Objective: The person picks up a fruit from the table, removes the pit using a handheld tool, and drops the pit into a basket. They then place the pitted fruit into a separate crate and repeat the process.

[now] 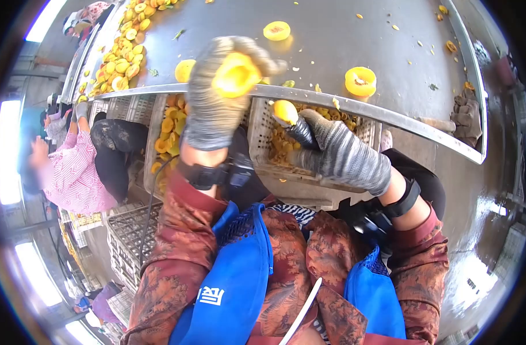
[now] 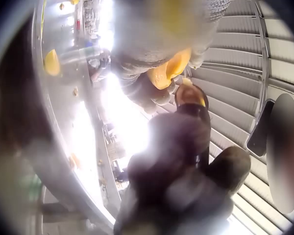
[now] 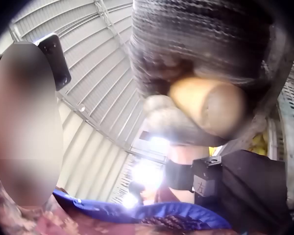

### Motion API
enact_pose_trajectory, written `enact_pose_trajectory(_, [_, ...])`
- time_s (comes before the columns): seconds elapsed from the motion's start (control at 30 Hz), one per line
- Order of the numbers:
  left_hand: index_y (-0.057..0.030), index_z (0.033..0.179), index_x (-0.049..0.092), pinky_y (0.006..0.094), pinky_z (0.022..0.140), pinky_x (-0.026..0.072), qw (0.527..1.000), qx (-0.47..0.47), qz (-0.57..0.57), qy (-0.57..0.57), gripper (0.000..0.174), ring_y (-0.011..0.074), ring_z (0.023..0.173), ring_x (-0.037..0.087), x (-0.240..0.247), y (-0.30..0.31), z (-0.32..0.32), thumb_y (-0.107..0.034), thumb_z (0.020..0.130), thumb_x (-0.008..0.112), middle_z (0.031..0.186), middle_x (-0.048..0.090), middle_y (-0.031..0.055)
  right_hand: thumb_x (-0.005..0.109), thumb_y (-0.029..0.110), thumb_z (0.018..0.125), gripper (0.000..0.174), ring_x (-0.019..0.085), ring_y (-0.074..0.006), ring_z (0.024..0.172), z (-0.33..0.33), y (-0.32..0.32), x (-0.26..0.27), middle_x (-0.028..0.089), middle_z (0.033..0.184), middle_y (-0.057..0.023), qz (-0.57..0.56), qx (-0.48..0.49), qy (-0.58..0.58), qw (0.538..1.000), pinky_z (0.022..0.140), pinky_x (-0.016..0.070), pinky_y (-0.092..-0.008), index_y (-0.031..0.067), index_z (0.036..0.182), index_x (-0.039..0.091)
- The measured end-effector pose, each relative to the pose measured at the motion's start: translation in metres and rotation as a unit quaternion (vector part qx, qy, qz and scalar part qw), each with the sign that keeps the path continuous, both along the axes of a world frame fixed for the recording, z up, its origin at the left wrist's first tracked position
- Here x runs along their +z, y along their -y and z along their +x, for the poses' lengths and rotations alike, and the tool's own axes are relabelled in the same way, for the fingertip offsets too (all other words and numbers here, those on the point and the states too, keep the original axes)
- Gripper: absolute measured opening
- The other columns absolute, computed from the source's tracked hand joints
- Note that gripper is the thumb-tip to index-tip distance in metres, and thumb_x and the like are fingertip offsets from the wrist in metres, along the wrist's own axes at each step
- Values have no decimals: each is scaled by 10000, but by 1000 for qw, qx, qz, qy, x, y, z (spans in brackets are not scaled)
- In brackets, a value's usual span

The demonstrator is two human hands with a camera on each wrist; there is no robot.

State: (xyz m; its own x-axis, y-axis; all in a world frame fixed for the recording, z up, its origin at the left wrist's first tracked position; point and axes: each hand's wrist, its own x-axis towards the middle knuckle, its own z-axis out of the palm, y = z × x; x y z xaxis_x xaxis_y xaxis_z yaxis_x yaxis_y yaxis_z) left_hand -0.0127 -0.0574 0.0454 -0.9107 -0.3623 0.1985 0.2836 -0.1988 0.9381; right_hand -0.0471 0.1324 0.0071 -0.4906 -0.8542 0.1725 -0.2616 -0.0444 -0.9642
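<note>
The left hand (image 1: 220, 95), in a grey knit glove, holds a yellow-orange fruit half (image 1: 237, 75) above the table's near edge, hollow side showing. To its right, the gloved right hand (image 1: 355, 152) grips a black-handled tool (image 1: 302, 131) with a yellow piece (image 1: 285, 112) at its tip. In the left wrist view, the tool's tip (image 2: 190, 94) stands just below the fruit half (image 2: 169, 71); whether they touch is unclear. A blurred, tan, rounded object (image 3: 208, 105) shows at the right hand's glove (image 3: 201, 44) in the right wrist view.
Fruit halves (image 1: 360, 81) lie on the metal table (image 1: 343, 34), with a heap of fruit (image 1: 122, 63) at its left. Crates (image 1: 254, 129) of fruit stand below the near edge. A cloth (image 1: 467, 115) hangs at the right corner. Another person (image 1: 81, 172) sits at the left.
</note>
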Motion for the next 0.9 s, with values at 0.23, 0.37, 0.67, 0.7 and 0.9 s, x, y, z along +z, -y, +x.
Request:
enact_pose_trajectory(0.23, [-33, 1257, 442, 233, 844, 455, 886, 198, -389, 154, 410, 145, 968, 567, -8, 145, 71, -58, 860, 543, 1117, 565, 115, 603, 201, 808, 280, 587, -394, 774, -5, -7, -23, 604, 800, -198, 186, -44, -92, 977, 641, 466, -462, 58, 999, 457])
enact_pose_trajectory(0.37, [-34, 1302, 408, 267, 904, 420, 900, 100, -367, 211, 489, 173, 1019, 536, 26, 109, 21, -200, 869, 564, 1168, 536, 144, 561, 219, 836, 232, 606, -353, 721, -8, -6, -38, 595, 796, -175, 228, -44, -188, 954, 597, 465, -457, 65, 977, 460])
enact_pose_trajectory(0.67, [-37, 1310, 394, 327, 927, 402, 711, -46, -637, 294, 711, 275, 1090, 515, -48, 100, -163, -323, 731, 691, 1223, 508, 178, 557, 200, 805, 255, 606, -318, 636, -12, -11, -37, 571, 758, -149, 338, -51, -323, 883, 540, 472, -429, 62, 1001, 470])
enact_pose_trajectory(0.7, [-44, 1323, 381, 312, 879, 435, 670, -54, -661, 332, 771, 265, 1003, 560, -51, 93, -170, -283, 686, 743, 1162, 535, 195, 548, 199, 809, 248, 610, -316, 638, -13, -11, -34, 573, 758, -151, 347, -53, -320, 880, 534, 472, -429, 62, 1002, 473])
enact_pose_trajectory(0.9, [-49, 1050, 585, 319, 831, 448, 699, -121, -626, 322, 492, 243, 911, 589, -62, 82, -174, -238, 626, 747, 961, 626, 136, 562, 189, 815, 198, 612, -310, 644, -16, -15, -38, 574, 742, -149, 311, -79, -292, 901, 520, 465, -420, 67, 937, 464])
